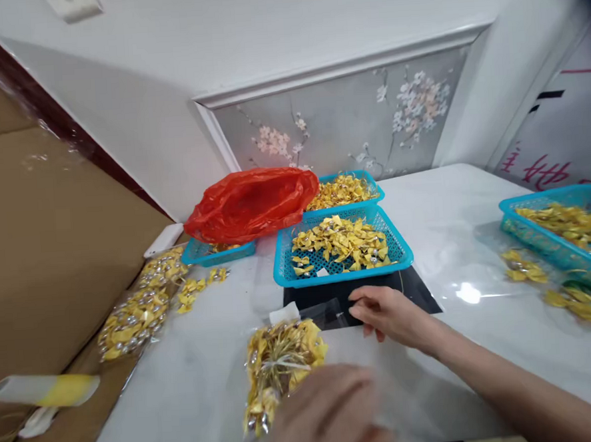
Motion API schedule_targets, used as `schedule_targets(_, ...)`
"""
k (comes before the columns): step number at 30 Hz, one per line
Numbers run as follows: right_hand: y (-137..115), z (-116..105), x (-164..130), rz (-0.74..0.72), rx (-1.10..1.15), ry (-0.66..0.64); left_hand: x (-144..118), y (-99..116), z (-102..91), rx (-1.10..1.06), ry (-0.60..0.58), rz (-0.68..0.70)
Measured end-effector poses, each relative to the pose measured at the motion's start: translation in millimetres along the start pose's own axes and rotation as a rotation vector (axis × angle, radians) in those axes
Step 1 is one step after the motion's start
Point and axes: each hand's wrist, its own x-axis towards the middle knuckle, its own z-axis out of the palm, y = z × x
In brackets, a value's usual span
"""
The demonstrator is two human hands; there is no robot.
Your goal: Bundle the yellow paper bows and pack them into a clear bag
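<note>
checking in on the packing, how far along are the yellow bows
Done: filled clear bags lie at the table's left edge. In hand: left hand grips a stuffed bag; right hand touches clear film. Left: loose bows fill the blue baskets.

The white marbled tabletop [457,238] carries, at frame centre, a blue plastic mesh basket of yellow foil pieces [341,250] on a black flat mat [414,290], a clear bag of yellow pieces [280,363] at lower centre, a red plastic bag [252,203] behind, and another blue mesh basket [561,231] at right.
</note>
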Motion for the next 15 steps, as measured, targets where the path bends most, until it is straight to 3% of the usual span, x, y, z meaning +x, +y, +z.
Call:
schedule_targets(3, -8.6, 8.5, 13.7, -0.012, -0.012, -0.001, 29.5, -22.2, -27.6, 0.013, -0.122, -0.442)
schedule_targets(5, -15.1, 12.1, 19.6, -0.058, -0.034, 0.019, 46.2, -41.1, -31.0, -0.037, -0.264, -0.579)
schedule_targets(9, -25.2, 13.6, 19.1, -0.188, -0.084, 0.103, 60.9, -67.4, -16.1, -0.115, -0.383, -0.612)
schedule_targets(15, -34.3, 13.9, 10.6, -0.269, -0.122, 0.206, 61.7, -77.9, -0.8, -0.290, -0.436, -0.592)
